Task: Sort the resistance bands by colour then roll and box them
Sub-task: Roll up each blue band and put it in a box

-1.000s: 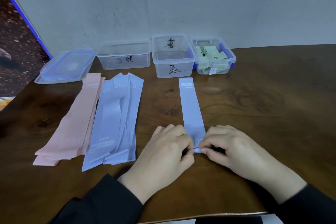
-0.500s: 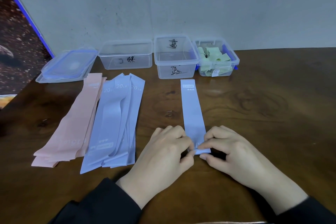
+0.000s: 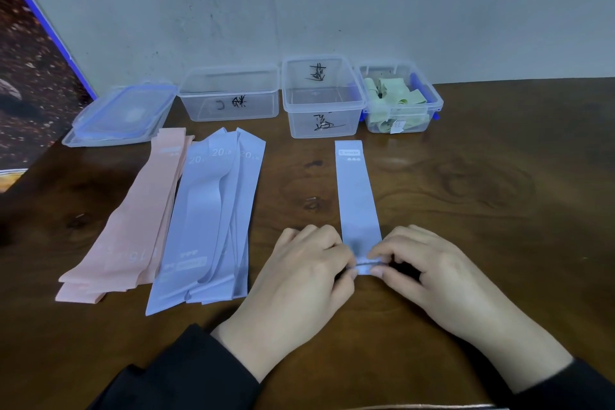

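A: Where did the single lavender-blue flat rubber resistance band (image 3: 356, 196) lie?

B: Flat on the dark brown wooden surface (image 3: 482, 210), alone at the centre. Its long axis ran from 6 o'clock, at the person, to 12 o'clock, toward the boxes. The printed end pointed at 12, just short of the clear plastic middle box with black writing (image 3: 321, 100).

A: And the hands?

B: Both sat at the band's near end. The left hand (image 3: 299, 280) came in from 8 o'clock, the right hand (image 3: 439, 280) from 4 o'clock. Each pinched a corner of that end between thumb and forefinger, fingers curled. A thin first fold showed between the fingertips, so the roll had only begun, in his judgement.

A: Which hand was nearer?

B: Neither; they flanked the strip about evenly. The rest of the band stretched away from both at 12 o'clock, so the roll would have to travel along that axis, away from the person.

A: The other bands?

B: At 9 to 10 o'clock from the hands lay the stack of lavender-blue bands marked 20 LB (image 3: 213, 220), and beside it, farther left, the stack of pale pink bands (image 3: 133, 226), both angled slightly toward 1 o'clock. The clear box at 1 o'clock (image 3: 401, 100) held pale green rolled bands. The clear left box (image 3: 229, 93) and the clear blue-edged lids (image 3: 123, 116) stood at 11 and 10.
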`<state>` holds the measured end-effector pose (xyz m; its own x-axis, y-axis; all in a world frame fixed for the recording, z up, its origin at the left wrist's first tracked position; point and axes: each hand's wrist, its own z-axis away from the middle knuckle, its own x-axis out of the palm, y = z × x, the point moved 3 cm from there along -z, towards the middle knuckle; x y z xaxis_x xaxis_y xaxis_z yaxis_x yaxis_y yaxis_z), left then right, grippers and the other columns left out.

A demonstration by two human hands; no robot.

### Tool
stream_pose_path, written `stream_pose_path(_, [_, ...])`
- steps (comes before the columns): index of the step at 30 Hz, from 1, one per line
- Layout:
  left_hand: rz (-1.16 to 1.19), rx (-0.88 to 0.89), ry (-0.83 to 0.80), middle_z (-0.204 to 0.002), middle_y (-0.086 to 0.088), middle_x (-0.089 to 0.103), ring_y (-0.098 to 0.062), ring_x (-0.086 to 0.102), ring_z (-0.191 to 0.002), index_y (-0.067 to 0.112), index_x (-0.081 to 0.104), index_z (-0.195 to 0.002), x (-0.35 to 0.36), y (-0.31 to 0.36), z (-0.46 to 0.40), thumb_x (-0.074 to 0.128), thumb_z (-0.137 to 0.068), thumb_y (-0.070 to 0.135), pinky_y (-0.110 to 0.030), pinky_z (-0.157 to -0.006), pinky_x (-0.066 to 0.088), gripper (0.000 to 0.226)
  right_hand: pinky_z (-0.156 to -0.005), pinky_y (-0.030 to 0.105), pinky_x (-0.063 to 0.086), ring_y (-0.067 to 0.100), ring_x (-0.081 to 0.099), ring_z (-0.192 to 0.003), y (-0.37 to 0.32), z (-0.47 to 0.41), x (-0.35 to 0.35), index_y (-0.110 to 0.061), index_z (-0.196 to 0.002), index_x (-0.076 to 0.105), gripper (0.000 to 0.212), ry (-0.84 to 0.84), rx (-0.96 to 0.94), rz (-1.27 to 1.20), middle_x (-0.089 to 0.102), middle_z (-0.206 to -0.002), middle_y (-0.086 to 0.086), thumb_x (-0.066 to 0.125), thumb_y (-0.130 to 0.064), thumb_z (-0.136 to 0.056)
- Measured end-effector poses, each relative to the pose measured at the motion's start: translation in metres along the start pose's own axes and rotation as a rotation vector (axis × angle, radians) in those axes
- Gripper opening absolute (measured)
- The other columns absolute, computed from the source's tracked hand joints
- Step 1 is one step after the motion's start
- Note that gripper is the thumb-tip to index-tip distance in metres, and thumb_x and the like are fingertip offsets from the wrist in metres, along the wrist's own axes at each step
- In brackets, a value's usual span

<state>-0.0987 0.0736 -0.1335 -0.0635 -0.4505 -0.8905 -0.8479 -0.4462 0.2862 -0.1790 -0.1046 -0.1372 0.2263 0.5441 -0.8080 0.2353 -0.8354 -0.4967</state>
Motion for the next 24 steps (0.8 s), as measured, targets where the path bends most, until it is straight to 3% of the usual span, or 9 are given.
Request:
stream_pose_path(6, [0.007, -0.048, 0.046, -0.094, 0.013, 0.058, -0.008, 0.051, -0.086, 0.028, 0.069, -0.095, -0.0005, -0.0022, -0.0034, 0.062, -0.095, 0.03, -0.027, -0.078, 0.042, 0.007, -0.08, 0.024, 0.05, 0.007, 0.058, -0.095, 0.0021, 0.0019, 0.0005, -0.032, -0.107, 0.078, 0.023, 0.018, 0.025, 0.053, 0.057, -0.099, -0.023, 0.062, -0.042, -0.094])
stream_pose_path(12, [-0.013, -0.052, 0.013, -0.098, 0.015, 0.057, -0.006, 0.05, -0.09, 0.031, 0.071, -0.104, 0.0028, -0.0046, -0.0028, 0.064, -0.092, 0.041, -0.027, -0.082, 0.044, 0.018, -0.076, 0.028, 0.052, 0.011, 0.056, -0.093, 0.0007, -0.0001, 0.0016, -0.03, -0.11, 0.078, 0.026, 0.015, 0.037, 0.101, 0.054, -0.099, -0.022, 0.062, -0.041, -0.093])
stream_pose_path(16, [-0.001, -0.038, 0.008, -0.098, 0.014, 0.058, -0.007, 0.052, -0.09, 0.03, 0.071, -0.102, 0.0029, -0.004, -0.0027, 0.069, -0.09, 0.037, -0.028, -0.082, 0.043, 0.014, -0.077, 0.029, 0.052, 0.01, 0.055, -0.092, 0.001, 0.0014, 0.0018, -0.029, -0.112, 0.077, 0.028, -0.006, 0.019, 0.097, 0.053, -0.1, -0.021, 0.056, -0.041, -0.097])
stream_pose_path(24, [0.001, -0.032, 0.008, -0.096, 0.014, 0.058, -0.006, 0.049, -0.088, 0.028, 0.072, -0.099, 0.0027, -0.0035, -0.0021, 0.053, -0.096, 0.038, -0.027, -0.081, 0.041, 0.022, -0.079, 0.028, 0.05, 0.011, 0.056, -0.094, 0.0005, 0.0009, 0.0006, -0.033, -0.102, 0.072, 0.02, -0.013, 0.039, 0.059, 0.057, -0.099, -0.022, 0.061, -0.047, -0.093])
